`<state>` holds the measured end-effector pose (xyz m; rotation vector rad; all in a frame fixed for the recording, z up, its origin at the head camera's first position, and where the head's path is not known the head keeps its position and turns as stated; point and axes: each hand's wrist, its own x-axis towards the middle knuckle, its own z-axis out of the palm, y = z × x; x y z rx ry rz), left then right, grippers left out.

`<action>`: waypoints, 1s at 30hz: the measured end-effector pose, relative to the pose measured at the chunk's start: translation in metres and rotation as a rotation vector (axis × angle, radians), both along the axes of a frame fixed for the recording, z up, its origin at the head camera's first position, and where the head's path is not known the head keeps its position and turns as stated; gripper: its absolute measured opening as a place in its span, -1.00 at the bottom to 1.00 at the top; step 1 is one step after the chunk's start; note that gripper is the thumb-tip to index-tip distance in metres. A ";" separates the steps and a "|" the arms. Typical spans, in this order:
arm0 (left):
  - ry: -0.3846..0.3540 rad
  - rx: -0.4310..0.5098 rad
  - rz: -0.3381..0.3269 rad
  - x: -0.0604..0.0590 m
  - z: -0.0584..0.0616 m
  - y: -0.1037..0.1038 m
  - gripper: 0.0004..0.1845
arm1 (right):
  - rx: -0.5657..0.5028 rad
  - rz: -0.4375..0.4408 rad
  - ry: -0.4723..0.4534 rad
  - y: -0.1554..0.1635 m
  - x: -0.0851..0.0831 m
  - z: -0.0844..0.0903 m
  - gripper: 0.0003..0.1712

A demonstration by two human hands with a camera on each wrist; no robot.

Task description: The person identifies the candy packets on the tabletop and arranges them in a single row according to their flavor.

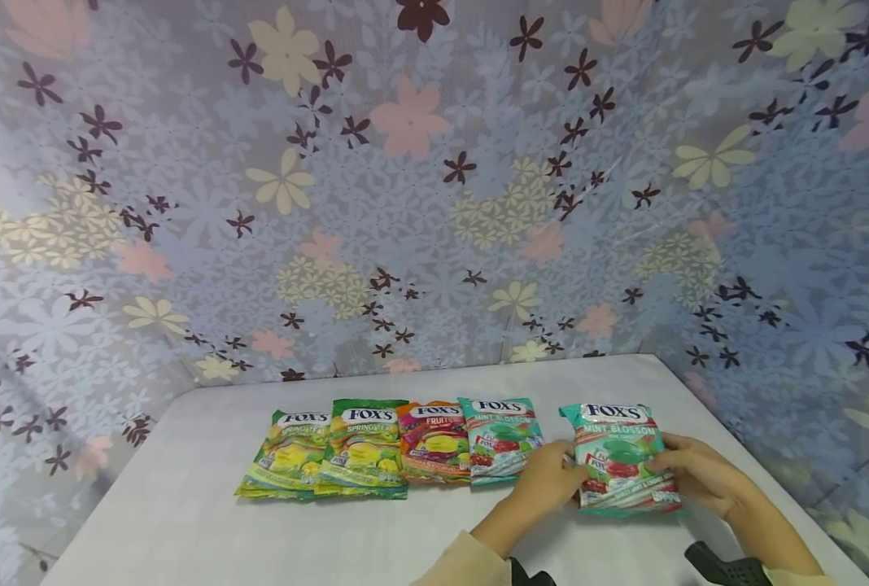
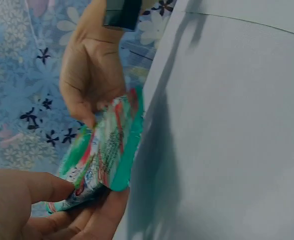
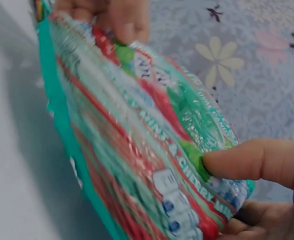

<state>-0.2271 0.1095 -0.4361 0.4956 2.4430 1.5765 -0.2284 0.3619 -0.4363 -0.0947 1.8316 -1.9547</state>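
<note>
Between both hands is a teal Mint Blossom candy bag (image 1: pixel 617 460), held by its two sides near the table's right end. My left hand (image 1: pixel 549 476) grips its left side, thumb on the front and fingers behind. On the opposite side my right hand (image 1: pixel 701 472) holds it the same way. In the left wrist view the bag (image 2: pixel 109 145) is tilted, its lower seam close to the tabletop. The right wrist view shows the bag's crinkled front (image 3: pixel 137 125) with the right thumb (image 3: pixel 252 160) pressing on it. Whether its bottom touches the table cannot be told.
Left of the hands lie another Mint Blossom bag (image 1: pixel 504 443), an orange Fruits bag (image 1: pixel 434 443) and two green Spring Tea bags, one (image 1: pixel 364 452) beside the other (image 1: pixel 288 456). They form a row on the white table (image 1: pixel 185 505). A floral curtain (image 1: pixel 434 203) surrounds the table's back and sides.
</note>
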 end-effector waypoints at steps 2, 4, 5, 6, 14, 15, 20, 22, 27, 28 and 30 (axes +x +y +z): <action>-0.006 0.024 -0.017 0.000 0.003 -0.007 -0.73 | 0.021 0.012 0.019 -0.005 0.001 0.000 -0.02; 0.008 0.024 -0.018 -0.001 0.005 -0.015 -0.79 | 0.046 0.009 0.028 -0.010 0.002 0.001 -0.02; 0.009 0.031 -0.018 -0.001 0.005 -0.019 -0.83 | 0.054 0.003 0.031 -0.013 0.002 0.002 -0.01; 0.018 0.037 -0.018 -0.001 0.005 -0.023 -0.88 | 0.061 -0.003 0.030 -0.017 0.003 0.003 0.01; 0.007 0.111 -0.022 0.000 0.005 -0.056 -0.89 | 0.054 0.044 0.064 -0.044 0.004 0.015 0.02; -0.001 0.112 -0.021 0.000 0.006 -0.059 -0.84 | 0.052 0.053 0.069 -0.047 0.004 0.015 0.02; -0.051 0.132 -0.024 -0.001 0.005 -0.074 -0.76 | 0.047 0.074 0.070 -0.063 0.004 0.019 0.03; -0.072 0.148 -0.030 -0.002 0.003 -0.081 -0.75 | 0.059 0.060 0.072 -0.070 0.003 0.020 0.04; -0.119 0.173 -0.070 -0.007 -0.001 -0.101 -0.56 | 0.066 0.051 0.082 -0.086 0.003 0.022 0.04; -0.118 0.163 -0.081 -0.008 -0.001 -0.105 -0.51 | 0.060 0.059 0.082 -0.088 0.003 0.022 0.04; -0.130 0.178 -0.107 -0.009 -0.001 -0.112 -0.44 | 0.051 0.074 0.082 -0.091 0.003 0.022 0.07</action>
